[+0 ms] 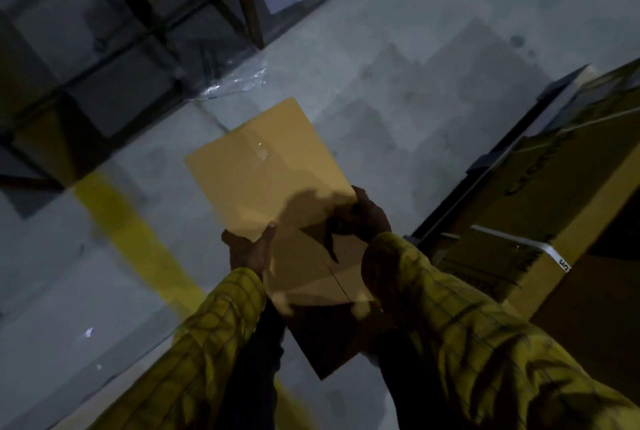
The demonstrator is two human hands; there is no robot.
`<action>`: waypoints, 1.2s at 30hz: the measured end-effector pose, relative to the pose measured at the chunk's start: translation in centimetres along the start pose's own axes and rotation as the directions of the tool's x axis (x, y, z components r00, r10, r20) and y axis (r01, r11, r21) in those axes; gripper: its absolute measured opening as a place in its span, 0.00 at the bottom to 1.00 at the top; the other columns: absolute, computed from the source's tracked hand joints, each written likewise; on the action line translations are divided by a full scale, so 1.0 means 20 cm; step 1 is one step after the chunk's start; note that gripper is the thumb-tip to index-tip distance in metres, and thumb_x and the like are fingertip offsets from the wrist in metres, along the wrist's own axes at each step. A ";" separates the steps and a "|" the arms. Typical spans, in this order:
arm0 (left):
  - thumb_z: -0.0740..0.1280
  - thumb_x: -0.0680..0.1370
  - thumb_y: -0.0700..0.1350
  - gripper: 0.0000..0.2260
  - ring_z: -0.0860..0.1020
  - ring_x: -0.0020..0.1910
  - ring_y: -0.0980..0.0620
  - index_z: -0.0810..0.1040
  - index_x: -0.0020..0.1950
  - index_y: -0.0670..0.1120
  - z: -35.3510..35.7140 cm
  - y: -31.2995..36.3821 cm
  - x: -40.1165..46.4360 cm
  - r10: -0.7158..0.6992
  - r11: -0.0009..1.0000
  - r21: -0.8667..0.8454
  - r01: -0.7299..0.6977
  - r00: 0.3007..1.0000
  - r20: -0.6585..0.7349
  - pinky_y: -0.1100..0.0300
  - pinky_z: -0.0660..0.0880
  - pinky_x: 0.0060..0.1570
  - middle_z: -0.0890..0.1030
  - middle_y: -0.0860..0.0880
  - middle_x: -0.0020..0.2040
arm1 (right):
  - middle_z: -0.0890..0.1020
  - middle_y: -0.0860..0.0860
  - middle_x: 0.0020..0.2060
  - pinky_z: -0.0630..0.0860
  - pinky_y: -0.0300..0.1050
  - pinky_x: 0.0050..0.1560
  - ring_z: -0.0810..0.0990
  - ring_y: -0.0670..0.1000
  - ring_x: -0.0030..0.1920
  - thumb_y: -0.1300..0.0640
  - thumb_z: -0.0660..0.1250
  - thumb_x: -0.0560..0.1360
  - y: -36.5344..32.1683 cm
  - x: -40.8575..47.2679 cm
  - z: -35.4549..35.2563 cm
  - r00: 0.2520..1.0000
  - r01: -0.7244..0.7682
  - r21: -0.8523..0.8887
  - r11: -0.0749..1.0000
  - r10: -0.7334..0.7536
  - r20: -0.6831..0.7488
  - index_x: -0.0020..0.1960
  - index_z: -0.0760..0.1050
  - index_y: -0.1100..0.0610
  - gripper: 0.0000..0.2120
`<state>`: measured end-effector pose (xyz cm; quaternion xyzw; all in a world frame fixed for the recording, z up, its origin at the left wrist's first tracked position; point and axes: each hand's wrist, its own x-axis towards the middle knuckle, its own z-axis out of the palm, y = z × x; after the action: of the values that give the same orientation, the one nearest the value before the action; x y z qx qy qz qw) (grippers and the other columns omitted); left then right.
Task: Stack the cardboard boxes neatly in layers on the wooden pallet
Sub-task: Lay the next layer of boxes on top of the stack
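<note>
While the left hand point(250, 249) grips the cardboard box point(268, 170), the right hand point(360, 216) clasps its opposite edge.

You're holding a cardboard box point(266, 170), matt tan board, smooth on its lit face, with one small glossy patch near its middle. Your sleeves point(214, 332) are woven yellow check cloth, soft and creased. The floor point(398, 59) in the upper right is matt grey concrete, stained, crossed by a worn painted yellow line point(131, 232). Clear plastic film point(235, 81) glints, crinkled and glossy, at upper centre. The stacked boxes point(554, 187) at right are matt printed cardboard.
</note>
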<state>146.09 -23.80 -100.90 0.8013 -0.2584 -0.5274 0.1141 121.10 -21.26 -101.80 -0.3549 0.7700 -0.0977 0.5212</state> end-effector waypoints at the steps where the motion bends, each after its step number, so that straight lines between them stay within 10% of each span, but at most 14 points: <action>1: 0.76 0.75 0.56 0.55 0.55 0.82 0.41 0.37 0.83 0.41 -0.01 0.05 -0.02 0.024 0.999 0.023 -0.025 1.000 0.016 0.50 0.58 0.79 0.49 0.43 0.84 | 0.78 0.64 0.63 0.76 0.66 0.57 0.78 0.67 0.61 0.35 0.69 0.65 -0.02 -0.02 -0.04 1.000 -0.015 0.018 1.000 0.015 -0.010 0.82 0.59 0.49 0.49; 6: 0.82 0.69 0.53 0.55 0.63 0.78 0.42 0.49 0.84 0.46 -0.09 0.42 -0.21 0.333 0.934 0.093 -0.345 0.935 0.119 0.60 0.59 0.73 0.61 0.43 0.81 | 0.76 0.61 0.71 0.75 0.61 0.60 0.76 0.66 0.65 0.37 0.72 0.75 -0.26 -0.30 -0.29 0.992 -0.022 0.154 0.988 0.041 -0.117 0.82 0.56 0.49 0.43; 15: 0.82 0.63 0.63 0.42 0.80 0.62 0.51 0.68 0.74 0.63 -0.31 1.05 -0.77 0.589 0.760 0.040 -0.649 0.713 0.379 0.48 0.79 0.63 0.79 0.55 0.65 | 0.81 0.49 0.66 0.78 0.55 0.66 0.80 0.59 0.63 0.32 0.73 0.72 -0.58 -0.95 -0.76 0.872 0.006 0.486 0.874 0.233 -0.430 0.77 0.66 0.42 0.38; 25: 0.82 0.70 0.55 0.39 0.78 0.65 0.59 0.68 0.77 0.63 -0.43 1.46 -1.23 0.609 0.595 0.002 -0.804 0.453 0.651 0.50 0.75 0.68 0.78 0.59 0.69 | 0.80 0.45 0.67 0.78 0.57 0.66 0.80 0.55 0.63 0.30 0.75 0.67 -0.63 -1.63 -0.84 0.784 0.158 0.639 0.753 0.297 -0.545 0.75 0.67 0.34 0.39; 36: 0.83 0.67 0.52 0.45 0.78 0.63 0.49 0.64 0.79 0.57 -0.49 1.73 -1.31 0.519 0.550 0.018 -0.835 0.359 0.776 0.46 0.78 0.63 0.78 0.51 0.67 | 0.81 0.41 0.66 0.78 0.57 0.66 0.80 0.50 0.65 0.22 0.77 0.57 -0.79 -1.80 -0.81 0.659 0.233 0.619 0.750 0.346 -0.668 0.73 0.70 0.31 0.46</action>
<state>136.73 -39.69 -60.48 0.3554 -0.7001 -0.6174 0.0492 121.38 -12.93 -60.15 -0.0487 0.8389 -0.4815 0.2489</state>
